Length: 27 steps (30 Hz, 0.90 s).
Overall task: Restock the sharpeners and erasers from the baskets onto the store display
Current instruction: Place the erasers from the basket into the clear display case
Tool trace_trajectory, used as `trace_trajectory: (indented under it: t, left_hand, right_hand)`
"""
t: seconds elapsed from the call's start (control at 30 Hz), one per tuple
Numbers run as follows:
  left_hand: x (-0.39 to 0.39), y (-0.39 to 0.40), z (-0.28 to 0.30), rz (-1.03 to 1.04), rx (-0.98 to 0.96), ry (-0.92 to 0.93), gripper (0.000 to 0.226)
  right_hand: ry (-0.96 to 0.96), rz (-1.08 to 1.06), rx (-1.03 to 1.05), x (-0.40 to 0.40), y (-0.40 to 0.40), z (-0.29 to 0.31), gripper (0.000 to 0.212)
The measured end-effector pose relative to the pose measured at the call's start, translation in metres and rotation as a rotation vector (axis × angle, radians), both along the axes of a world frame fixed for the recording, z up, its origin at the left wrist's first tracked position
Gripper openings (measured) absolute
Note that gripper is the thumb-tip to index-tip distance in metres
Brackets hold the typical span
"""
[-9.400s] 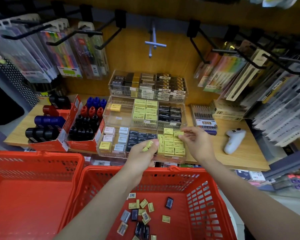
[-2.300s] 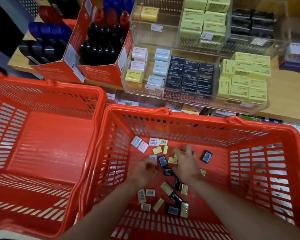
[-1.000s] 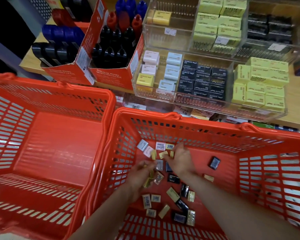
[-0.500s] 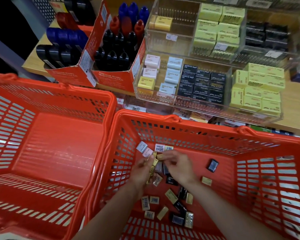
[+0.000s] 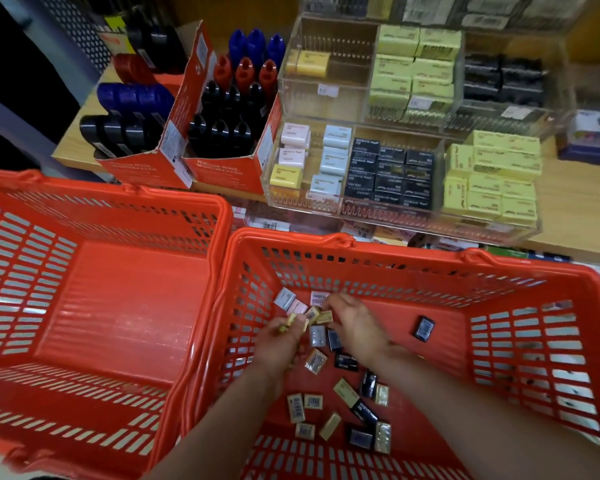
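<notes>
Both hands are down inside the right red basket (image 5: 548, 327), among several loose yellow and black erasers (image 5: 347, 393) scattered on its floor. My left hand (image 5: 278, 344) grips a small bunch of yellow erasers (image 5: 293, 322) in curled fingers. My right hand (image 5: 357, 323) pinches one yellow eraser (image 5: 324, 317) at its fingertips, close beside the left hand's bunch. On the wooden shelf above stands the clear acrylic display (image 5: 395, 216) with rows of yellow, black, white and pale blue erasers. Two red cardboard boxes (image 5: 222, 171) of black, red and blue sharpeners stand to its left.
The left red basket (image 5: 94, 306) sits against the right one, with nothing on its floor. A single black eraser (image 5: 424, 328) lies apart at the right of the basket floor. The upper display tier holds one yellow eraser (image 5: 309, 63) in its left compartment.
My hands went from the display down into the right basket. Over the last second the left hand has gathered yellow erasers and the right hand has lifted one toward them.
</notes>
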<state>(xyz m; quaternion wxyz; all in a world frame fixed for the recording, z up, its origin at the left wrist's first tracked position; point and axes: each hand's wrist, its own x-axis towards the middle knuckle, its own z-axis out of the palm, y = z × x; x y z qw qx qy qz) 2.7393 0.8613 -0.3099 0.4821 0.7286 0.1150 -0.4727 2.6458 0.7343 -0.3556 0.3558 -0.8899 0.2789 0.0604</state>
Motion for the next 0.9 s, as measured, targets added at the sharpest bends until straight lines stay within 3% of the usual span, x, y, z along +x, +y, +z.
trace_trajectory:
  t: [0.17, 0.37, 0.5, 0.57, 0.67, 0.77, 0.83, 0.9]
  left_hand:
    - [0.005, 0.006, 0.009, -0.055, 0.057, -0.07, 0.02]
    - [0.003, 0.013, 0.004, -0.101, 0.022, -0.062, 0.017]
    - [0.004, 0.01, 0.004, -0.129, 0.022, -0.062, 0.018]
    - [0.004, 0.007, 0.01, -0.167, 0.007, -0.063, 0.019]
    - [0.002, -0.002, 0.028, -0.205, -0.026, -0.043, 0.017]
    - [-0.004, -0.012, 0.061, -0.271, -0.071, -0.028, 0.017]
    - [-0.01, -0.019, 0.087, -0.356, -0.109, -0.059, 0.018]
    - [-0.015, -0.025, 0.12, -0.422, -0.161, -0.107, 0.017]
  right_hand:
    - [0.012, 0.182, -0.156, 0.01, 0.011, 0.007, 0.07]
    - [0.086, 0.346, -0.391, 0.021, 0.018, -0.001, 0.053]
    - [0.068, 0.181, -0.318, 0.004, 0.01, -0.008, 0.051]
    - [0.049, -0.088, -0.087, -0.006, 0.006, -0.001, 0.038]
    - [0.102, -0.564, 0.481, -0.018, 0.006, 0.039, 0.029]
    - [-0.137, -0.983, 1.141, -0.031, 0.011, 0.097, 0.025]
    - [-0.259, -0.971, 1.303, -0.038, 0.014, 0.138, 0.027]
    - [-0.343, -0.871, 1.311, -0.046, 0.019, 0.175, 0.032]
